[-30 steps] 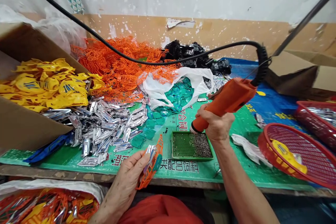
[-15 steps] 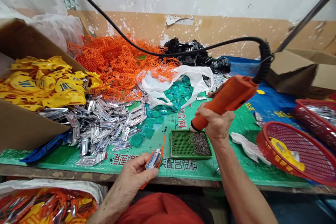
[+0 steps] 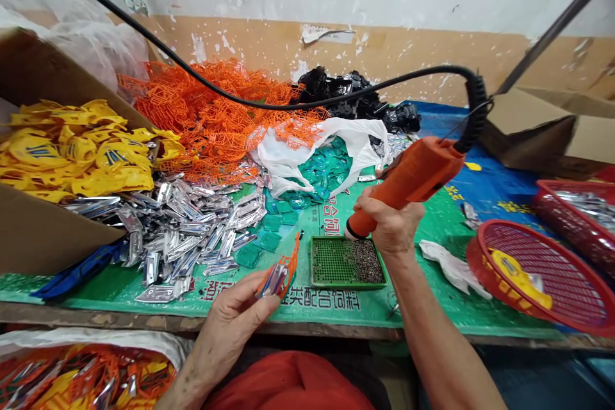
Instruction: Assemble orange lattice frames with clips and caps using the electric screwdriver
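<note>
Cardboard box (image 3: pixel 48 230) of yellow plastic parts (image 3: pixel 81 154) at left, white plastic bag (image 3: pixel 283 160) of teal pieces (image 3: pixel 327 170) at centre, red basket (image 3: pixel 533 269) holding a yellow part, and white sack (image 3: pixel 86 346) of orange and yellow scrap below the worktop (image 3: pixel 192 323). Left hand (image 3: pixel 233 320) with fingers (image 3: pixel 254 307) closed on an orange-and-silver plastic piece (image 3: pixel 278 275); right hand (image 3: pixel 396 224) wrapped round an orange electric driver (image 3: pixel 408 179), its tip just above a green tray (image 3: pixel 331 262) of small dark screws (image 3: pixel 365 262). Green printed sheet (image 3: pixel 461 307) with the characters 配合饲料, before a peeling tan wall (image 3: pixel 384 57).

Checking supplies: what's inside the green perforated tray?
The green perforated tray holds a heap of small dark pieces on its right side; its left side shows bare holes. The floor beneath the heap is covered, and pieces are too small to identify.
</note>
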`<state>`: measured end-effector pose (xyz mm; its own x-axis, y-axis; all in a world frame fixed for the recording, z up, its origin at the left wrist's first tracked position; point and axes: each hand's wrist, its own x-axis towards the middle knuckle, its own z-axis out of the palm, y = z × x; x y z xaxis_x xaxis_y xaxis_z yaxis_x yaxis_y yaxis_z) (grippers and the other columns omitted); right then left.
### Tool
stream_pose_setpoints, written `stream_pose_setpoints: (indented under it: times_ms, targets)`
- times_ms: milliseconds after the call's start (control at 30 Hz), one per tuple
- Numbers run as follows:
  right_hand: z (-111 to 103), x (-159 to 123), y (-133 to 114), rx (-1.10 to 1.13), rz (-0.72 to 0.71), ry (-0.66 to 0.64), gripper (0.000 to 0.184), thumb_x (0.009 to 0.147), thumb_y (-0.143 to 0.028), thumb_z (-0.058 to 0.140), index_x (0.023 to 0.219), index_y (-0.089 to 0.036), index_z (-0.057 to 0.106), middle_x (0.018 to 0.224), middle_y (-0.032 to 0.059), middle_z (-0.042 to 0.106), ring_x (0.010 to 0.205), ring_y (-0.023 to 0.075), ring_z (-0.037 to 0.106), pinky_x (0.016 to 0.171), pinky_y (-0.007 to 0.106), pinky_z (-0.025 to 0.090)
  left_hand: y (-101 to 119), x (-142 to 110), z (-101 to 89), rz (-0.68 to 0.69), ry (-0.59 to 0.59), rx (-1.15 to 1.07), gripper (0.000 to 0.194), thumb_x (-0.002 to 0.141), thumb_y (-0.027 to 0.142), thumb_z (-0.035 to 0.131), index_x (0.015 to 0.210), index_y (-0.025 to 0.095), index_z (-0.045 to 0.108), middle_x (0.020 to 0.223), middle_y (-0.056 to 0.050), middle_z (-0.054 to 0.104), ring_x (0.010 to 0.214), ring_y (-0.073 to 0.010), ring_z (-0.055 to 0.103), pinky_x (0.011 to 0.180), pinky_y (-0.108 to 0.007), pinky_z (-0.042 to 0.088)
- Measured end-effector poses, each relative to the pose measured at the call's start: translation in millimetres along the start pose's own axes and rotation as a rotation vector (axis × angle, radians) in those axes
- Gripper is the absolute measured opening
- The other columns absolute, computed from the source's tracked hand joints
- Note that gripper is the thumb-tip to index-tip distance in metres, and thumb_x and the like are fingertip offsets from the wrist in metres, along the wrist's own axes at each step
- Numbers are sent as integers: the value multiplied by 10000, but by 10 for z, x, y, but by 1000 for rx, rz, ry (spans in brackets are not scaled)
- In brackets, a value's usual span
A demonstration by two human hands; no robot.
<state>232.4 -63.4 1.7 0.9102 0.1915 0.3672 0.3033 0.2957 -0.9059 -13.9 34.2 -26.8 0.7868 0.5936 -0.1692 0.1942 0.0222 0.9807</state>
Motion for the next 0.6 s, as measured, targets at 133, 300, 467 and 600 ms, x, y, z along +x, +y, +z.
stream_pose_setpoints:
  times_ms: [133,300,467,600]
  targets:
    - [15,-7,-34,-15,-2,6,212,525,-189,740,702,-163,627,618,-36,601,516,125,554,521,293,480,15,23,46,-153,33,-202,351,747,410,716,1068,273,740,1165,-14,719,1163,-265,593,1064,-374,386]
    - [16,-6,-33,4,12,2,170,533,-197,732,655,-155,620,607,-24,603,513,128,552,514,297,480,45,5,72,-203,-96,-216,334,776,372,710,1097,280,724,1219,10,689,1221,-248,553,1095,-356,343]
    - [-16,33,-85,60,12,-2,228,546,-210,729,742,-154,628,597,-27,598,506,137,546,506,307,476,50,-13,90,-202,-152,-164,343,837,463,616,1083,254,735,1157,-6,722,1147,-273,592,1035,-372,385]
    - [-14,40,-314,202,-7,-36,202,543,-139,720,701,-171,599,552,-37,591,461,136,534,492,304,458,122,-21,122,-203,-160,-198,353,810,453,642,1081,248,737,1138,-11,729,1131,-277,603,1025,-365,389]
